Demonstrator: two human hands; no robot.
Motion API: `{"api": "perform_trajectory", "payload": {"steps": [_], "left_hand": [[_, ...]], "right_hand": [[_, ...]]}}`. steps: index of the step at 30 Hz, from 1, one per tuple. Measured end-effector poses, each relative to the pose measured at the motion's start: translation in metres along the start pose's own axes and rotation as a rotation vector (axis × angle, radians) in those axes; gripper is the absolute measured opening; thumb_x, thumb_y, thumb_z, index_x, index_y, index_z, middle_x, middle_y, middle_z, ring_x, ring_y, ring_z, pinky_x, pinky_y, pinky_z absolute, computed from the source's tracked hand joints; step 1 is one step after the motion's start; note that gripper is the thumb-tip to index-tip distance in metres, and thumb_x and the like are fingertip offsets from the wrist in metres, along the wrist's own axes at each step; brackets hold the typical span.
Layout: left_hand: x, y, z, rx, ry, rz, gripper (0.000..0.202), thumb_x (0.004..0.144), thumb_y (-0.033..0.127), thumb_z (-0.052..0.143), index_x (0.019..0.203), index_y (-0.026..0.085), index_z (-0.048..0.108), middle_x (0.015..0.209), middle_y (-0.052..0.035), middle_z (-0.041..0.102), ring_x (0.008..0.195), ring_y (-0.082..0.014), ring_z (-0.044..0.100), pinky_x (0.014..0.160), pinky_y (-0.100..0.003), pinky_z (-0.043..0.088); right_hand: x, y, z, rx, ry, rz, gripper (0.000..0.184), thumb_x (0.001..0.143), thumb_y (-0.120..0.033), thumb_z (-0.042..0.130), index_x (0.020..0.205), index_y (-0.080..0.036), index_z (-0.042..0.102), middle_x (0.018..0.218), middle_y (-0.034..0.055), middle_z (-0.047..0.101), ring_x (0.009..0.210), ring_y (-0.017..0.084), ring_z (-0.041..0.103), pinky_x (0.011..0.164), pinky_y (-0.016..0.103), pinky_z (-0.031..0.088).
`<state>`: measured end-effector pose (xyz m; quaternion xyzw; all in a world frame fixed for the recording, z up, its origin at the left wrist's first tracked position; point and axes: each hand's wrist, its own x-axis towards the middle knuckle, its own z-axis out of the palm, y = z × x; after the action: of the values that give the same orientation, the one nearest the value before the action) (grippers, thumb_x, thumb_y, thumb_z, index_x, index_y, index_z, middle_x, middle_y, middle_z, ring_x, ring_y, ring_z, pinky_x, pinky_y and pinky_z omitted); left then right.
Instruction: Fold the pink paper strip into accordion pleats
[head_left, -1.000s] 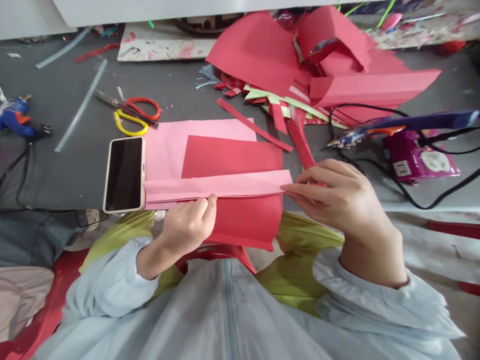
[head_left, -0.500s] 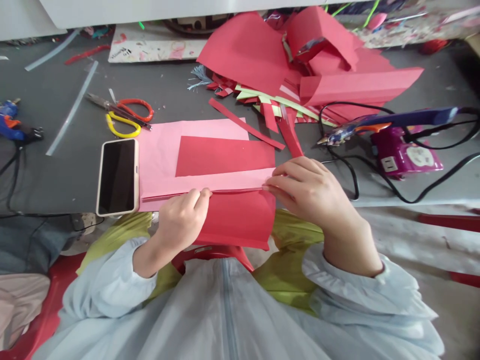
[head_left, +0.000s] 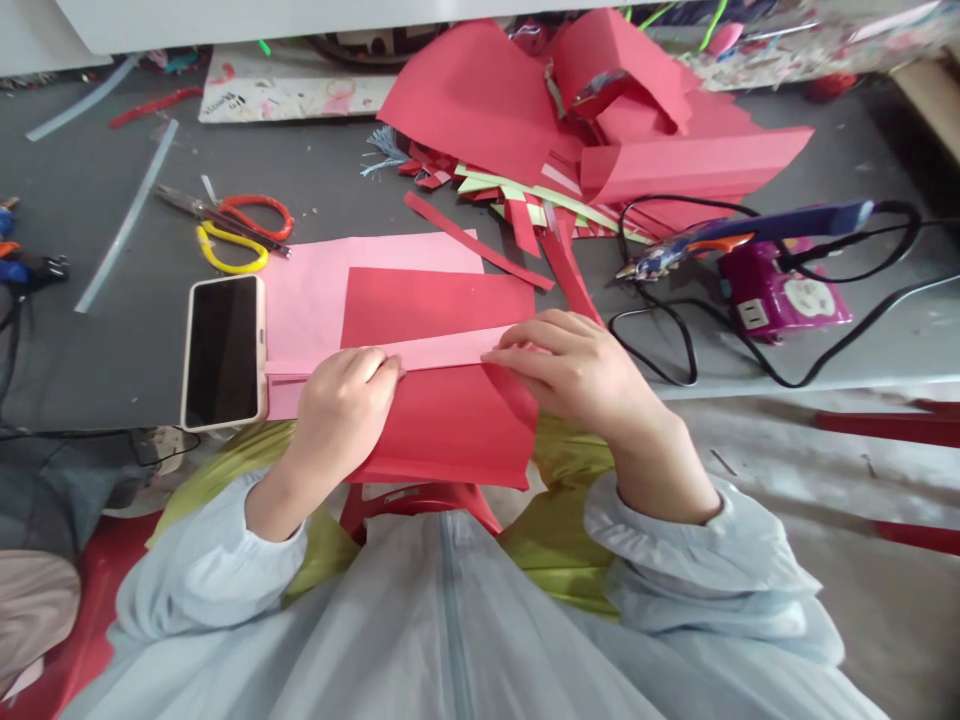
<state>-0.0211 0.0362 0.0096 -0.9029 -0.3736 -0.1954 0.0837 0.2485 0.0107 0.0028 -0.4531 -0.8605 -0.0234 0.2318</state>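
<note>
A long folded strip of pink paper runs across the table's near edge between my hands. My left hand is closed on its left part, fingers curled at the lower fold. My right hand pinches its right end between thumb and fingers. Beneath the strip lies red paper, whose near part hangs past the table edge over my lap. Another part of red paper shows beyond the strip, on top of a larger pink sheet. A phone with a dark screen rests at the pink sheet's left edge.
Scissors with red and yellow handles lie beyond the phone. A glue gun and a purple power adapter with looping black cables sit at right. Red paper pieces are piled at the back. A clear glue stick lies at left.
My right hand has moved left along the strip and my left hand slightly left and up. The strip looks narrower, its near edge turned farther away from me. The whole view has shifted slightly.
</note>
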Motion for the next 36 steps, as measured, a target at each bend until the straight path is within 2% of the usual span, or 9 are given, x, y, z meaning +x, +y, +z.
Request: {"api": "perform_trajectory", "payload": {"steps": [5, 10, 13, 17, 21, 26, 30, 33, 36], "left_hand": [[0.004, -0.012, -0.003, -0.106, -0.089, -0.006, 0.013, 0.094, 0.023, 0.059, 0.095, 0.015, 0.069, 0.092, -0.0067, 0.069, 0.087, -0.0207, 0.063, 0.077, -0.033, 0.053], [0.009, -0.026, 0.0, -0.051, -0.125, 0.162, 0.021, 0.097, 0.016, 0.05, 0.091, 0.016, 0.069, 0.088, -0.0063, 0.07, 0.081, -0.019, 0.062, 0.068, -0.032, 0.05], [0.015, -0.03, 0.001, 0.012, -0.128, 0.184, 0.022, 0.097, 0.016, 0.048, 0.09, 0.014, 0.069, 0.086, -0.0072, 0.07, 0.078, -0.0188, 0.062, 0.065, -0.031, 0.05], [0.024, -0.035, -0.007, -0.04, -0.123, 0.13, 0.024, 0.097, 0.018, 0.047, 0.093, 0.013, 0.07, 0.09, -0.0085, 0.071, 0.083, -0.0203, 0.065, 0.072, -0.032, 0.052], [0.031, -0.042, -0.025, -0.16, -0.136, 0.012, 0.027, 0.098, 0.025, 0.046, 0.103, 0.015, 0.071, 0.098, -0.0074, 0.072, 0.094, -0.02, 0.067, 0.084, -0.032, 0.053], [0.035, -0.056, -0.045, -0.31, -0.331, -0.146, 0.024, 0.092, 0.03, 0.052, 0.095, 0.022, 0.075, 0.095, -0.0017, 0.075, 0.089, -0.0185, 0.069, 0.078, -0.029, 0.05], [0.035, -0.068, -0.049, -0.422, -0.517, -0.269, 0.02, 0.084, 0.036, 0.06, 0.089, 0.026, 0.076, 0.091, 0.0016, 0.077, 0.084, -0.0175, 0.07, 0.074, -0.027, 0.049], [0.036, -0.071, -0.044, -0.425, -0.566, -0.297, 0.021, 0.082, 0.035, 0.059, 0.087, 0.026, 0.077, 0.09, 0.0007, 0.078, 0.081, -0.018, 0.07, 0.072, -0.027, 0.048], [0.038, -0.069, -0.038, -0.411, -0.572, -0.283, 0.021, 0.081, 0.032, 0.057, 0.085, 0.025, 0.077, 0.085, -0.0005, 0.077, 0.077, -0.0184, 0.07, 0.07, -0.028, 0.048]], "right_hand": [[0.005, -0.003, 0.005, 0.036, -0.034, 0.038, 0.016, 0.095, -0.028, 0.059, 0.097, -0.019, 0.072, 0.094, 0.0082, 0.073, 0.085, 0.02, 0.063, 0.071, 0.033, 0.048], [0.015, -0.005, 0.005, -0.034, -0.035, 0.011, 0.019, 0.095, -0.024, 0.056, 0.086, -0.018, 0.071, 0.085, 0.0064, 0.071, 0.077, 0.019, 0.061, 0.066, 0.032, 0.044], [0.022, -0.006, 0.006, -0.102, -0.034, -0.001, 0.022, 0.096, -0.023, 0.054, 0.083, -0.017, 0.071, 0.082, 0.0065, 0.071, 0.074, 0.019, 0.059, 0.064, 0.033, 0.042], [0.032, -0.008, 0.0, -0.111, -0.008, 0.092, 0.024, 0.096, -0.022, 0.05, 0.085, -0.017, 0.071, 0.081, 0.0079, 0.07, 0.077, 0.021, 0.059, 0.067, 0.033, 0.044], [0.041, -0.009, -0.014, 0.0, -0.003, 0.179, 0.025, 0.095, -0.025, 0.049, 0.086, -0.017, 0.071, 0.084, 0.0097, 0.07, 0.08, 0.023, 0.061, 0.073, 0.035, 0.046], [0.044, -0.004, -0.032, 0.124, -0.199, 0.313, 0.02, 0.089, -0.023, 0.053, 0.083, -0.017, 0.071, 0.081, 0.0085, 0.071, 0.076, 0.021, 0.062, 0.066, 0.031, 0.042], [0.044, 0.002, -0.036, 0.178, -0.375, 0.422, 0.016, 0.084, -0.022, 0.056, 0.077, -0.018, 0.07, 0.077, 0.005, 0.072, 0.067, 0.017, 0.06, 0.062, 0.028, 0.039], [0.044, 0.004, -0.033, 0.193, -0.434, 0.415, 0.019, 0.085, -0.024, 0.054, 0.079, -0.018, 0.071, 0.08, 0.0048, 0.074, 0.07, 0.017, 0.062, 0.063, 0.028, 0.039], [0.045, 0.001, -0.026, 0.074, -0.457, 0.374, 0.02, 0.088, -0.023, 0.053, 0.081, -0.018, 0.072, 0.082, 0.0065, 0.074, 0.075, 0.019, 0.064, 0.065, 0.03, 0.039]]}}
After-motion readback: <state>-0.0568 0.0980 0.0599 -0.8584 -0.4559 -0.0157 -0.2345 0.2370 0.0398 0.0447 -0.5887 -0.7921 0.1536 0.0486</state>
